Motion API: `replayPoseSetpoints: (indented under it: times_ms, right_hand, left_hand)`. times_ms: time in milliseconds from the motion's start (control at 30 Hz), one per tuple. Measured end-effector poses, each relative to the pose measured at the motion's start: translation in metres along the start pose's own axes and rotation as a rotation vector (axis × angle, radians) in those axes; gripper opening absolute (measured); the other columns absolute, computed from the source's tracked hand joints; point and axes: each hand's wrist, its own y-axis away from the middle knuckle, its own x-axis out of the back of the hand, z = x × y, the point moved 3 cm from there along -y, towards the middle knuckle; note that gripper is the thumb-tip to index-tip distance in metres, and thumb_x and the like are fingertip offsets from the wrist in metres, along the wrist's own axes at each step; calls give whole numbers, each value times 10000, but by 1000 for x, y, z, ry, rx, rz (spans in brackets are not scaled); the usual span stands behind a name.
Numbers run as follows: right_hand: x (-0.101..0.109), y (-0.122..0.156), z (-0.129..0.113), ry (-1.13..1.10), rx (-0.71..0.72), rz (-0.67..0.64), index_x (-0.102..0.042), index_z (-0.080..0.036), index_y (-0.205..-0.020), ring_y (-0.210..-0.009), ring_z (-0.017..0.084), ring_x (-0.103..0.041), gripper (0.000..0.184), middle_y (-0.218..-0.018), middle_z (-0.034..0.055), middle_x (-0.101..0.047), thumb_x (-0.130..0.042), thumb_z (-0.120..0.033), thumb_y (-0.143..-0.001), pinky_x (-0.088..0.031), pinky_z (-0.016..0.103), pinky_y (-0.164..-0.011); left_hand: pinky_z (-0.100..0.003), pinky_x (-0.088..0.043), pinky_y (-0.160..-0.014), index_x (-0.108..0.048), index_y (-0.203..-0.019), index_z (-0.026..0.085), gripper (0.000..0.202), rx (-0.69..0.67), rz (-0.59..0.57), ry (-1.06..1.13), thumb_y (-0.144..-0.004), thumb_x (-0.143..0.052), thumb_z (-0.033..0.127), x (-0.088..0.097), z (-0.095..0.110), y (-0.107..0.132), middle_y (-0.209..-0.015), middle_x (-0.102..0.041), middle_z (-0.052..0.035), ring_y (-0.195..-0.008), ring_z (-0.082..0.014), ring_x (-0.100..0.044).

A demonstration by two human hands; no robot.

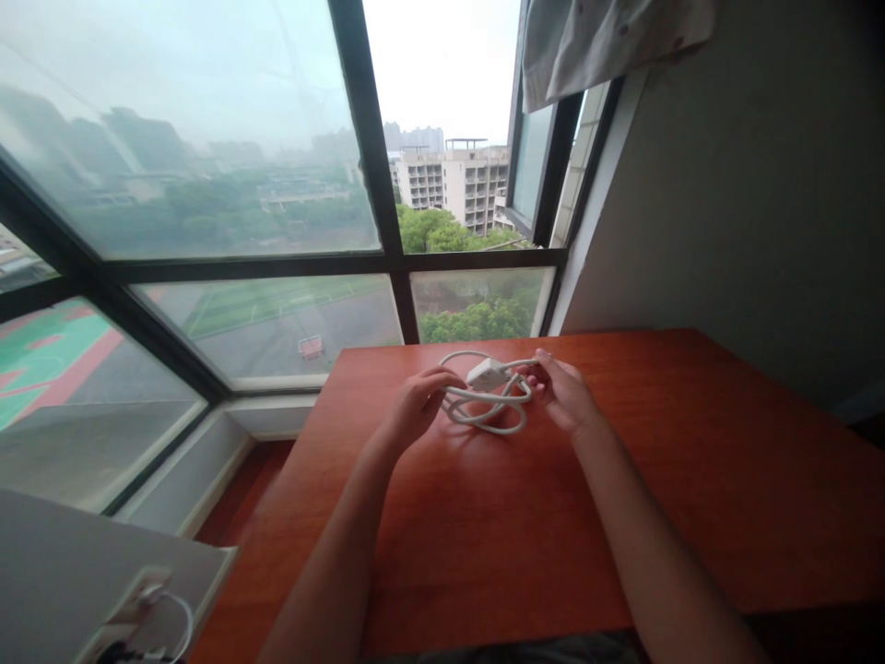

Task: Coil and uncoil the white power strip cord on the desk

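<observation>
A white cable (508, 428) lies in loose loops over the far part of the table, with a small white block (487, 373), perhaps a plug or socket end, among the coils. On the left side of the loops, my left hand (415, 406) is closed around the cable, its fingers curled over the strands. To the right of the block, my right hand (563, 392) pinches a length of the same cable between thumb and fingers. Part of the coil is hidden behind the fingers of both hands.
The reddish-brown wooden table (498, 526) reaches to dark-framed windows (277, 269), one pane swung open. A grey wall (725, 203) stands at right and a curtain (608, 41) hangs above. Lower left, a wall socket (142, 595) holds a plugged-in white cord.
</observation>
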Motion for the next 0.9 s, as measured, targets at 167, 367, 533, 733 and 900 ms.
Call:
replayPoseSetpoints:
  times_ms: [167, 367, 533, 733, 900]
  right_hand:
    - [-7, 1, 3, 116, 26, -54, -621, -143, -750, -484, 84, -567, 257, -756, 98, -720, -736, -372, -737, -393, 138, -321]
    - [-13, 0, 2, 481, 185, -3, -638, -154, -687, -432, 91, -503, 385, -655, 70, -690, -719, -530, -688, -328, 188, -340]
    - [-18, -4, -2, 1015, 351, 77, -613, -190, -557, -453, 140, -524, 452, -485, 16, -604, -664, -625, -666, -340, 240, -443]
    - [-11, -10, 0, 1149, 407, 79, -624, -195, -580, -510, 155, -552, 454, -528, 21, -621, -586, -623, -727, -353, 242, -486]
    - [8, -12, -1, 1057, 398, 80, -631, -196, -638, -491, 152, -545, 466, -548, 21, -616, -509, -621, -785, -384, 247, -492]
  left_hand:
    - [-283, -473, -757, -678, -924, 156, 312, 13, 5, 10, -942, -392, 281, -3, 2, -2, -914, -652, -109, -844, -184, -614]
    - [-276, -464, -749, -675, -918, 145, 318, 5, -14, 1, -948, -389, 283, -4, 5, -3, -916, -649, -115, -832, -179, -609]
    - [-283, -469, -755, -685, -922, 148, 321, -18, -24, 9, -949, -392, 275, -6, 9, -3, -932, -651, -116, -834, -180, -619]
    - [-305, -477, -776, -685, -936, 153, 308, 4, -40, -23, -942, -396, 261, -6, 3, -2, -926, -648, -118, -838, -188, -611]
    - [-281, -480, -763, -673, -954, 152, 293, 32, -35, -21, -934, -391, 228, -5, -6, 0, -933, -640, -106, -822, -167, -608]
